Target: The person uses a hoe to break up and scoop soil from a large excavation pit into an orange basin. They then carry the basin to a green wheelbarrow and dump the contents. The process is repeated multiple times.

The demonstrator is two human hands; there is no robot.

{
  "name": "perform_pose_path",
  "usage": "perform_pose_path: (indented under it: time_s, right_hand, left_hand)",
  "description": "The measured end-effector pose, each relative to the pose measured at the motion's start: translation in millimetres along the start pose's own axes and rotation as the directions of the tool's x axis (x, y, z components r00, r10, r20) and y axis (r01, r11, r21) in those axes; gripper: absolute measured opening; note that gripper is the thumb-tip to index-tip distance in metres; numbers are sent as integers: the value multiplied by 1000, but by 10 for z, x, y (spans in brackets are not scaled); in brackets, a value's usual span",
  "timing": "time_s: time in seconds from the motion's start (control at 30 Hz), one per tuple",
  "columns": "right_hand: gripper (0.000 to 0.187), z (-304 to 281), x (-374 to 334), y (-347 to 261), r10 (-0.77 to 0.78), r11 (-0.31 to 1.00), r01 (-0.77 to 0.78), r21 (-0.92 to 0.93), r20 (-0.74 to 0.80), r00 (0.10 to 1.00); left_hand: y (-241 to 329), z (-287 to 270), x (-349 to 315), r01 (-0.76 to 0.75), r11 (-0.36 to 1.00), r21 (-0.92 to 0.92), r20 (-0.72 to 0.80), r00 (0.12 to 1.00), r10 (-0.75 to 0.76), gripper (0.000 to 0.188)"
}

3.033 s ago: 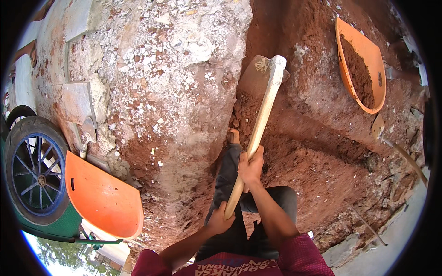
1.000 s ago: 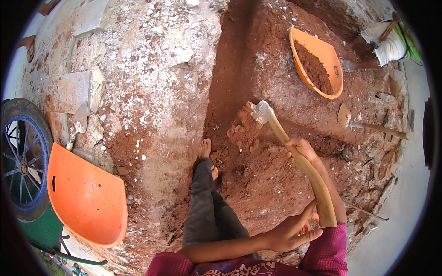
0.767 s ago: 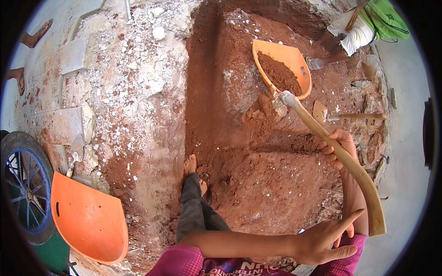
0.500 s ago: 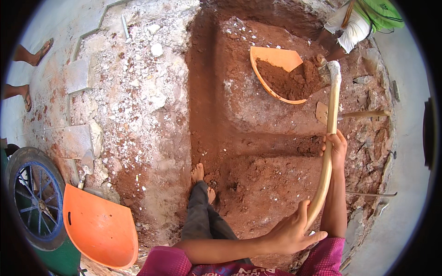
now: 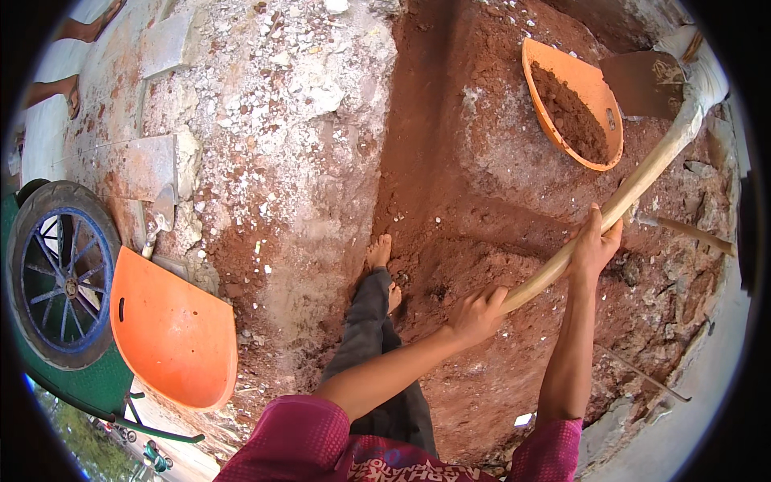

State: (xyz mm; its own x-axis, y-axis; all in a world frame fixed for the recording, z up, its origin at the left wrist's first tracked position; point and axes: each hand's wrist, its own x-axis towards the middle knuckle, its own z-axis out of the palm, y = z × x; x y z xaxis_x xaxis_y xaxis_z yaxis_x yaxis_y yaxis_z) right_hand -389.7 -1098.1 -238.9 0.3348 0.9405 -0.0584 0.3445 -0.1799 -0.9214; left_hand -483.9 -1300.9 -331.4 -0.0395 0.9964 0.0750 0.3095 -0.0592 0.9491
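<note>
Both my hands grip the pale wooden handle of a hoe (image 5: 642, 181). My left hand (image 5: 479, 315) is closed round its near end, and my right hand (image 5: 594, 247) is wrapped farther up the shaft. The hoe's broad metal blade (image 5: 642, 84) is at the upper right, beyond a whitish, caked head end. Just left of the blade sits an orange scoop-shaped carrier (image 5: 574, 60) with reddish loose soil (image 5: 566, 112) in it. Whether blade and carrier touch, I cannot tell.
Another wooden tool handle (image 5: 691, 233) and a thin metal rod (image 5: 642, 373) lie at right. On the left are an orange carrier (image 5: 177, 329), a trowel (image 5: 164, 209) and a wheelbarrow wheel (image 5: 68, 281). A trench (image 5: 418, 120) runs ahead of my feet. Someone's sandalled feet (image 5: 74, 95) stand far left.
The hoe has come away from the soil-filled carrier and its handle now slants to the right. My left hand has closed on the handle's end. The person at upper right has left view.
</note>
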Motion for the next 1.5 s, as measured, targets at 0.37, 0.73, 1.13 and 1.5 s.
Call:
perform_pose_path:
  time_s: [0.37, 0.73, 1.13, 1.5]
  right_hand:
    - [27, 1435, -913, 1000, 265, 936, -116, -333, 445, 855]
    - [41, 1682, -1896, 2528, 644, 629, -63, -775, 474, 601]
    - [38, 1144, -2703, 2372, 716, 607, -108, -787, 483, 504]
    - [46, 1107, -3216, 3014, 638, 661, -15, -750, 552, 536]
  left_hand:
    - [-299, -180, -887, 682, 687, -250, 14, 712, -702, 28]
    - [-545, -110, -1689, 925, 273, -263, 149, 318, -936, 31]
    - [-83, 8, -2592, 923, 191, -333, 115, 241, -964, 31]
    - [-165, 23, -3096, 839, 76, -539, 136, 176, -975, 33]
